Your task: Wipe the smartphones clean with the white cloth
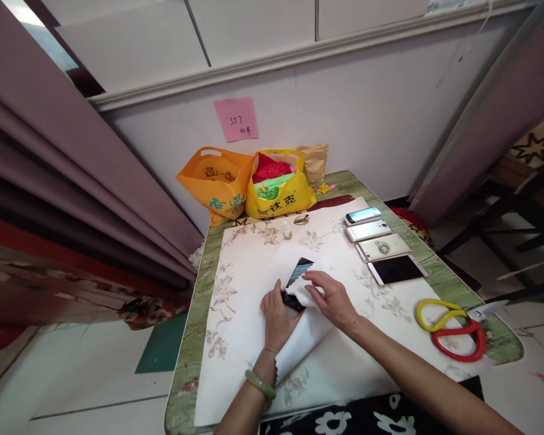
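Note:
A dark smartphone (299,270) is tilted over the table, with a white cloth (306,293) lying across part of it. My left hand (277,317) grips the phone's lower end, thumb along its edge; a green bangle (260,383) circles that wrist. Pinched between the fingers of my right hand (330,298) is the cloth, pressed against the phone's face. The rest of the cloth hangs down and spreads below both hands. Beyond the phone stand a small clear bottle (287,230) and a small brown looped item (301,219).
Several phones (374,231) lie in a row at the right. Red and yellow scissors (457,329) rest at the right edge, blades pointing outward. An orange bag (217,181), a yellow bag (281,196) with packets and a brown pouch (314,162) stand against the wall.

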Available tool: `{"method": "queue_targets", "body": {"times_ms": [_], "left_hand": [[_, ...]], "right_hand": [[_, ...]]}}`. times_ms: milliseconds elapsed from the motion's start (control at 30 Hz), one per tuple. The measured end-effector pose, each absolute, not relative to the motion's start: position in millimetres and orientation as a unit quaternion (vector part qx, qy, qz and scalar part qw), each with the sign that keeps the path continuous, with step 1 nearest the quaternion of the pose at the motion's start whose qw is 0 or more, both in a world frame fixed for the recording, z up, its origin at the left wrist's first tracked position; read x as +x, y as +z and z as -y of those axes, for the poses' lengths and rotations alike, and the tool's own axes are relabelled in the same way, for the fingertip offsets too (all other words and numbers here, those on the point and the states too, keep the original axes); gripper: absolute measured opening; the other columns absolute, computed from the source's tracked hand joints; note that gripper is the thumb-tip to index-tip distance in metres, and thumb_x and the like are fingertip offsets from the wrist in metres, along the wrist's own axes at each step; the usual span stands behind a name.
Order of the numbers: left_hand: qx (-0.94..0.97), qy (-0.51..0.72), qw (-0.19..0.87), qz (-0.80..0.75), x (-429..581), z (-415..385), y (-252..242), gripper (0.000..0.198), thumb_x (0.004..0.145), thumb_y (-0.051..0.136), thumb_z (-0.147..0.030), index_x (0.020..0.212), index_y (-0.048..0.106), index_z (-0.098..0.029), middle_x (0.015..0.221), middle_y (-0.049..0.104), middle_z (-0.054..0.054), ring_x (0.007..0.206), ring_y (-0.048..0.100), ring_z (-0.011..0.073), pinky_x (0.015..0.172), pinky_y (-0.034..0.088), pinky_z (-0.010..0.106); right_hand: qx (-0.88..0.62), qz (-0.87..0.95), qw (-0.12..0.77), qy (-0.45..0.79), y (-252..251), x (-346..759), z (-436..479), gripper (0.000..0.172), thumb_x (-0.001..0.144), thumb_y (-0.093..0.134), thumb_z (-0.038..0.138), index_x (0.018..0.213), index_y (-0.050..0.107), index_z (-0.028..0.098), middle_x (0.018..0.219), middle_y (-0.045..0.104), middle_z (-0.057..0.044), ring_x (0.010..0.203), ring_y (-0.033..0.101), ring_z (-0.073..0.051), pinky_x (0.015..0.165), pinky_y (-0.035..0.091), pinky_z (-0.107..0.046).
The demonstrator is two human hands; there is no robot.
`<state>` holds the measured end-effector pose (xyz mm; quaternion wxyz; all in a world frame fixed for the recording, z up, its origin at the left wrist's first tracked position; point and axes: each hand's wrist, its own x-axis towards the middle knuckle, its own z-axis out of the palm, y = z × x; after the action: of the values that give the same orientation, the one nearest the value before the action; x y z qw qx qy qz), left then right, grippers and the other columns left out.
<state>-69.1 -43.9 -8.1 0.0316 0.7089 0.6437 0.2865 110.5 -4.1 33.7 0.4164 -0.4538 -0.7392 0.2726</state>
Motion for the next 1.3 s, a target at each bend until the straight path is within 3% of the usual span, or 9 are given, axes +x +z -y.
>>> {"method": "queue_targets", "body": {"times_ms": [133,267,467,600,767,967,1133,1300], "left_hand": [[0.709,0.290,0.029,-0.642,-67.9,44.7,-5.3,0.088,0.071,0.070,-0.032,0.145,0.026,-0.010,0.111,0.058,0.013,0.103,0.054,0.0288,0.095,0.040,0.047],[0.706,0.300,0.026,-0.641,-68.0,46.2,-7.5,0.080,0.075,0.061,-0.019,0.146,0.026,-0.012,0.113,0.058,0.014,0.106,0.054,0.0280,0.097,0.040,0.046],[0.702,0.300,0.031,-0.645,-69.0,43.4,-11.9,0.088,0.075,0.067,-0.036,0.147,0.022,-0.013,0.110,0.057,0.013,0.103,0.054,0.0299,0.095,0.040,0.049],[0.702,0.299,0.033,-0.645,-67.7,44.4,-7.8,0.087,0.075,0.067,-0.035,0.147,0.023,-0.012,0.107,0.057,0.012,0.101,0.055,0.0291,0.095,0.041,0.049],[0.699,0.302,0.034,-0.647,-66.7,46.0,-4.3,0.085,0.074,0.067,-0.028,0.146,0.025,-0.012,0.113,0.057,0.013,0.107,0.053,0.0292,0.098,0.039,0.049],[0.701,0.298,0.029,-0.647,-68.0,42.9,-8.6,0.087,0.075,0.067,-0.037,0.146,0.024,-0.012,0.107,0.058,0.012,0.100,0.055,0.0288,0.094,0.041,0.049],[0.706,0.295,0.018,-0.644,-66.4,44.2,-4.7,0.086,0.074,0.068,-0.033,0.146,0.026,-0.012,0.117,0.057,0.014,0.107,0.054,0.0295,0.097,0.040,0.049],[0.706,0.292,0.014,-0.645,-66.9,42.1,-4.7,0.085,0.075,0.068,-0.038,0.145,0.027,-0.011,0.106,0.059,0.011,0.099,0.055,0.0280,0.093,0.042,0.048]], "right_hand": [[-0.376,0.859,0.283,0.202,28.4,107.1,5.1,0.024,0.094,0.051,0.021,0.106,0.071,0.024,0.115,0.070,-0.006,0.108,0.064,-0.021,0.096,0.050,-0.036],[-0.302,0.904,0.230,0.197,18.0,99.7,6.1,0.031,0.099,0.044,0.022,0.121,0.066,0.025,0.128,0.066,-0.003,0.120,0.058,-0.016,0.109,0.039,-0.034],[-0.435,0.866,0.192,0.155,16.5,111.1,-19.6,0.040,0.100,0.042,0.032,0.138,0.053,0.024,0.142,0.054,-0.005,0.133,0.047,-0.021,0.115,0.030,-0.045],[-0.521,0.828,0.181,0.098,13.5,108.0,-12.8,0.043,0.099,0.043,0.032,0.140,0.051,0.020,0.144,0.051,-0.008,0.138,0.038,-0.029,0.117,0.018,-0.056],[-0.319,0.919,0.163,0.166,8.9,107.2,-2.9,0.039,0.102,0.037,0.037,0.138,0.051,0.033,0.142,0.054,0.002,0.136,0.043,-0.016,0.119,0.018,-0.041],[-0.505,0.840,0.171,0.100,12.7,100.9,-25.6,0.046,0.100,0.041,0.033,0.144,0.044,0.023,0.147,0.047,-0.009,0.140,0.035,-0.029,0.116,0.011,-0.062],[-0.354,0.909,0.183,0.127,3.4,96.7,-16.7,0.040,0.101,0.039,0.031,0.140,0.049,0.029,0.144,0.052,-0.003,0.137,0.041,-0.020,0.118,0.017,-0.048],[-0.518,0.830,0.189,0.083,7.5,101.3,-26.7,0.044,0.100,0.041,0.030,0.144,0.044,0.025,0.148,0.047,-0.007,0.142,0.032,-0.029,0.116,0.010,-0.062]]}}
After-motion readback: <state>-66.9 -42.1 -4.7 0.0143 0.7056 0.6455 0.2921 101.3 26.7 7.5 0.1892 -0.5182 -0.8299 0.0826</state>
